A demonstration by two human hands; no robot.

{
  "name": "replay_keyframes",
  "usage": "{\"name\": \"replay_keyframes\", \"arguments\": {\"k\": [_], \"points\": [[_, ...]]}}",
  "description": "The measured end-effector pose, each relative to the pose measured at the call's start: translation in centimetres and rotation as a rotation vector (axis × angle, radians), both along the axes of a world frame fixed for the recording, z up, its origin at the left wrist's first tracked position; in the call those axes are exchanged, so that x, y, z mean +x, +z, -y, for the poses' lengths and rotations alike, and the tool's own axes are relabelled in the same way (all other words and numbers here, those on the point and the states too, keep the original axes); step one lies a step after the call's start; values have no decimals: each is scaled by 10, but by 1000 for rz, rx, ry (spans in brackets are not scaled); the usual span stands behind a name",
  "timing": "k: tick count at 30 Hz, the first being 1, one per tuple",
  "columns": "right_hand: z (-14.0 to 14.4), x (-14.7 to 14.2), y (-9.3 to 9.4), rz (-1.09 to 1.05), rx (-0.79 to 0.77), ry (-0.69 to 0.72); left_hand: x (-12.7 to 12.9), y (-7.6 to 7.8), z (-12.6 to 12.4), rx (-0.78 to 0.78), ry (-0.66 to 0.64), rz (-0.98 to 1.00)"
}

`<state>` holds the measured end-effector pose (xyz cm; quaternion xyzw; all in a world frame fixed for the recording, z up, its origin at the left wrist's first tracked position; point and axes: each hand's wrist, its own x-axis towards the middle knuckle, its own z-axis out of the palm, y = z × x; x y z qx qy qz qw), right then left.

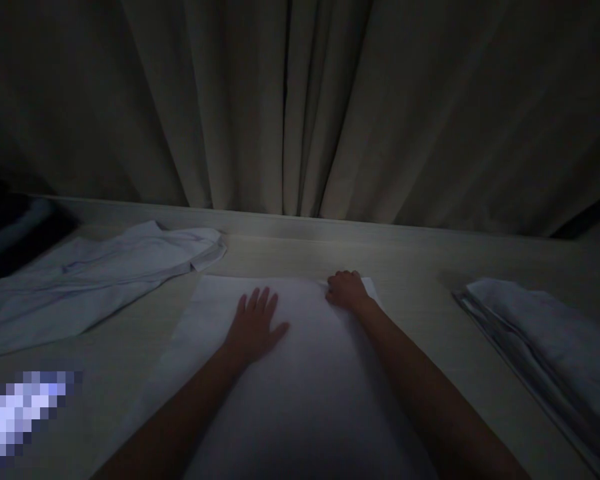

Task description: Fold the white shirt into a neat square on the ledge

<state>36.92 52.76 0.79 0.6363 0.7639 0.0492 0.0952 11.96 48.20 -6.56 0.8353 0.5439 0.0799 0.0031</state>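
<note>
A white cloth (300, 373) lies spread out flat in front of me, its far edge running straight across. My left hand (256, 327) rests palm down on its left half, fingers spread and thumb out to the side. Close to the far right corner, my right hand (347, 291) is closed with its fingers curled at the cloth's edge. A small fold of fabric shows beside those fingertips. The dim light hides how much cloth is gripped.
To the left lies a loose, rumpled white cloth (130, 267), with a dark item (25, 233) behind it. A folded stack of pale cloths (540, 327) is on the right. Long curtains (250, 107) hang behind the light surface's raised back edge (330, 229). A pixelated patch covers the lower left.
</note>
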Motion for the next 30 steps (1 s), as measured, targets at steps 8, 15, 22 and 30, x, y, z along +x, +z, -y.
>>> {"name": "replay_keyframes", "arguments": {"k": [8, 15, 22, 30], "points": [[22, -5, 38, 61, 19, 194, 0, -5, -1, 66, -2, 1], [80, -22, 35, 98, -70, 179, 0, 4, 4, 112, -3, 29], [102, -28, 47, 64, -134, 14, 2, 11, 10, 265, -32, 13], [27, -29, 43, 12, 53, 23, 0, 7, 12, 220, -16, -22]]}}
